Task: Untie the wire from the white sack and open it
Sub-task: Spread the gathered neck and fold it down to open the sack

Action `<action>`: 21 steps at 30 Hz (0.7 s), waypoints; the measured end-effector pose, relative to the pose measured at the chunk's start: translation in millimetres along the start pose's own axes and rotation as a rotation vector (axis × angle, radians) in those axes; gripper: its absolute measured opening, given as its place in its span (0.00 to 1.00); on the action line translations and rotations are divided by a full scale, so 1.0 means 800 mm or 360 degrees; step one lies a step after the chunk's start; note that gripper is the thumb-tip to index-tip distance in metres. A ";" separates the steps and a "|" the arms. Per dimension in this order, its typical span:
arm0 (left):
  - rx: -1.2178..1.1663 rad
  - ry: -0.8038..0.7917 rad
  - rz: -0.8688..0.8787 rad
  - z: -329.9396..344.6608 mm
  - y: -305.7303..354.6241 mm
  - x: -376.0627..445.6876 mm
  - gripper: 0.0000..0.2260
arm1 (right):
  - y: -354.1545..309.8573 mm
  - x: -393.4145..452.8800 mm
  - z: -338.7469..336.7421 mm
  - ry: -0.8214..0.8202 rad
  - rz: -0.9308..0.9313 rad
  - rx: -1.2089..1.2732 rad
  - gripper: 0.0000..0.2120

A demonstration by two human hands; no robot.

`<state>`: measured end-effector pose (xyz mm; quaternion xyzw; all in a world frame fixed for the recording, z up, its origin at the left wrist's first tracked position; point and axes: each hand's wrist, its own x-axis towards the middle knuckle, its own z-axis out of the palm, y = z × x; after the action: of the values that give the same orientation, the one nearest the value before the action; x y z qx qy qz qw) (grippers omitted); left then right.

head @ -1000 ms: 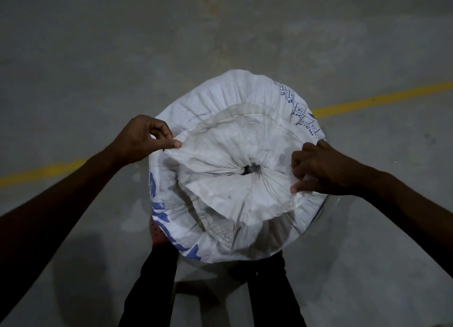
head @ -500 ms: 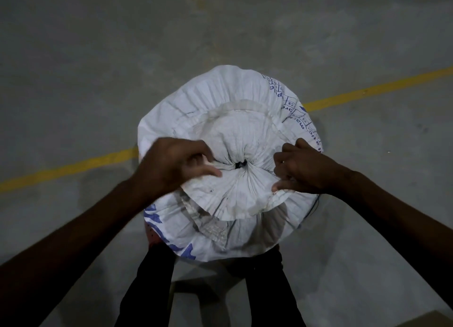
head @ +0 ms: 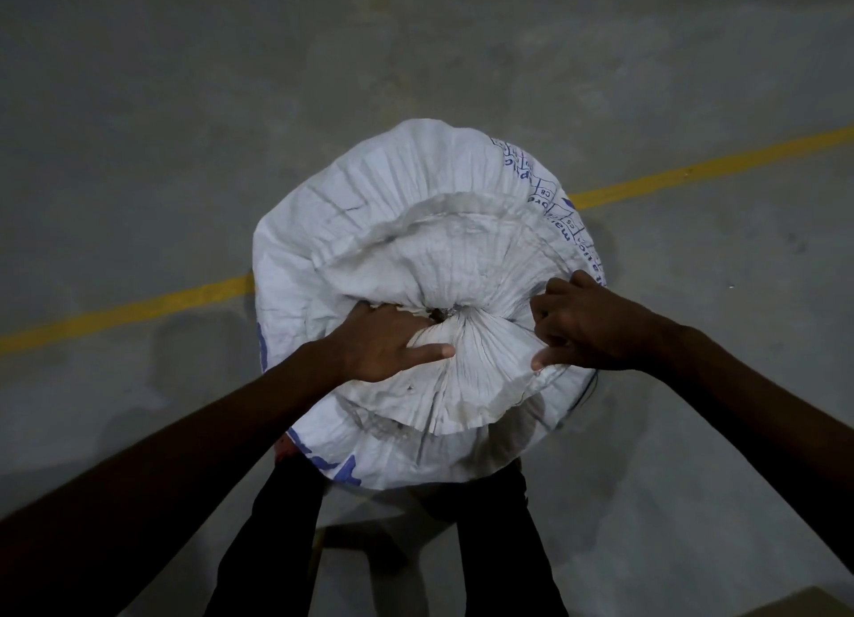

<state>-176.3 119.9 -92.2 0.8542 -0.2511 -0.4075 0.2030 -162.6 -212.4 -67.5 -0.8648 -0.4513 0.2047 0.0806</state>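
Note:
A full white sack (head: 393, 209) with blue print stands upright on the floor in front of me. Its mouth is gathered into pleats, and a small dark wire tie (head: 441, 312) cinches the neck at the centre. The loose top flares out around the tie like a collar. My left hand (head: 383, 346) lies on the pleats just left of the tie, fingers curled at the neck and thumb stretched right. My right hand (head: 587, 323) pinches the flared edge of the sack on the right side.
Grey concrete floor (head: 185, 108) surrounds the sack, crossed by a yellow painted line (head: 125, 313) running from lower left to upper right behind it. My legs in dark trousers (head: 272, 538) stand against the sack's near side. Something red (head: 285, 445) peeks out beside its base.
My left hand let go of the collar's left edge and moved in to the tied neck, now resting beside the wire. The right hand keeps its pinch on the right edge.

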 end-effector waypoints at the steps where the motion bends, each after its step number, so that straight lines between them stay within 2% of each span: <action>1: 0.0013 0.0003 -0.0003 0.006 -0.003 0.001 0.48 | 0.002 -0.004 0.001 -0.0004 -0.0006 -0.0017 0.25; 4: 0.0087 0.0093 0.0034 0.017 -0.005 0.000 0.45 | 0.009 -0.013 0.005 -0.0010 -0.0028 -0.0086 0.24; 6: 0.0161 0.0171 0.0162 0.022 -0.002 -0.003 0.38 | 0.008 -0.015 0.006 0.0029 -0.0049 -0.0155 0.24; 10: 0.0330 0.0339 0.0422 0.030 -0.003 -0.004 0.33 | 0.001 -0.009 0.005 0.0036 -0.0086 -0.0161 0.25; 13: 0.0335 0.0207 0.0390 0.027 0.000 -0.001 0.34 | -0.001 -0.005 0.003 -0.0031 -0.0073 -0.0157 0.27; 18: 0.0483 0.0290 0.0514 0.020 0.006 0.003 0.33 | -0.011 0.003 -0.004 0.0097 -0.0101 -0.0090 0.23; 21: 0.0591 0.0218 0.0565 0.016 0.008 -0.001 0.33 | -0.019 0.020 -0.010 0.0129 -0.0183 -0.0133 0.27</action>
<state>-188.6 113.6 -95.9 0.8450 -0.4532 -0.2537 0.1277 -162.8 -190.3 -59.6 -0.8477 -0.5048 0.1454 0.0742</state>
